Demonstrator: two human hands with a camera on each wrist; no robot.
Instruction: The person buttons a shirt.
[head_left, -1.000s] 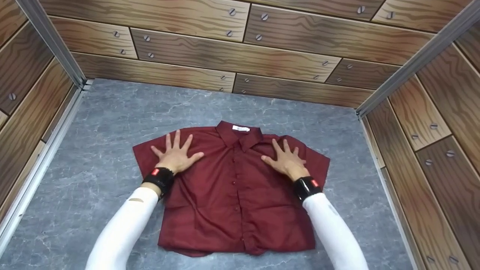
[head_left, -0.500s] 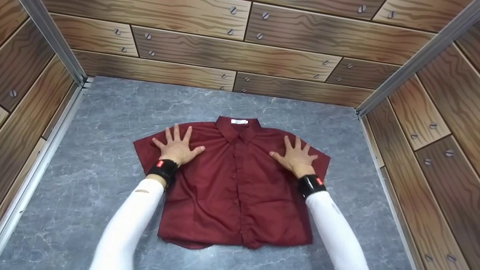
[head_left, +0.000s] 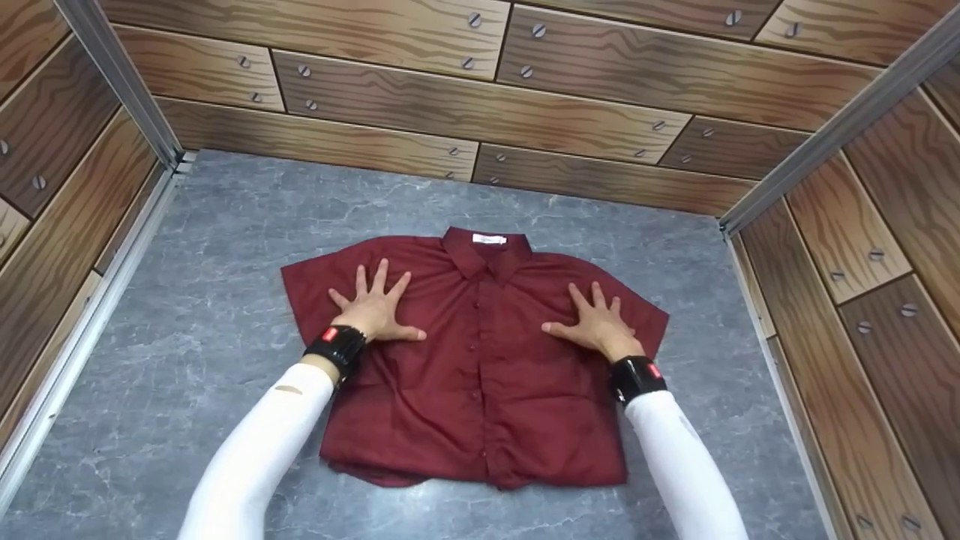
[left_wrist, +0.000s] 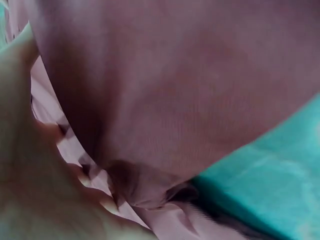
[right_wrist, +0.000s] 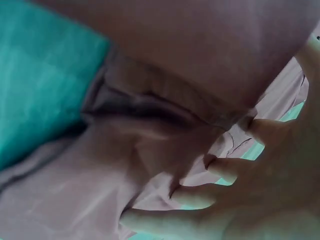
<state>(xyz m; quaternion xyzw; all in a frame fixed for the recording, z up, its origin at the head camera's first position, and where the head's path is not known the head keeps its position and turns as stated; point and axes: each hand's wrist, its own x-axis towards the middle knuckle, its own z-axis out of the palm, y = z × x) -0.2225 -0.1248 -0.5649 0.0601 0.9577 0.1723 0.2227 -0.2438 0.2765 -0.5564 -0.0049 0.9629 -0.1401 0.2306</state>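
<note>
A dark red short-sleeved shirt (head_left: 442,375) lies front side up, its collar (head_left: 487,255) at the far end with a white label. Spread fingers of my left hand (head_left: 373,311) rest on the left chest of the shirt, below the shoulder. On the opposite chest, my right hand (head_left: 598,326) lies with its fingers spread as well. Both wrist views show the shirt cloth (left_wrist: 190,90) close up, with the fingers (right_wrist: 200,195) of the right hand touching it. The lower part of the shirt has soft creases, and its bottom edge is uneven near the left.
The shirt lies on a grey marbled surface (head_left: 187,315). Wood-patterned panels stand behind it (head_left: 420,97) and along both sides, with metal rails (head_left: 120,277) at their corners and lower edges.
My hands first slid outward and up over the chest, then the left came back down and toward the middle, the right a little down. The right shoulder and collar look smoother than a second ago.
</note>
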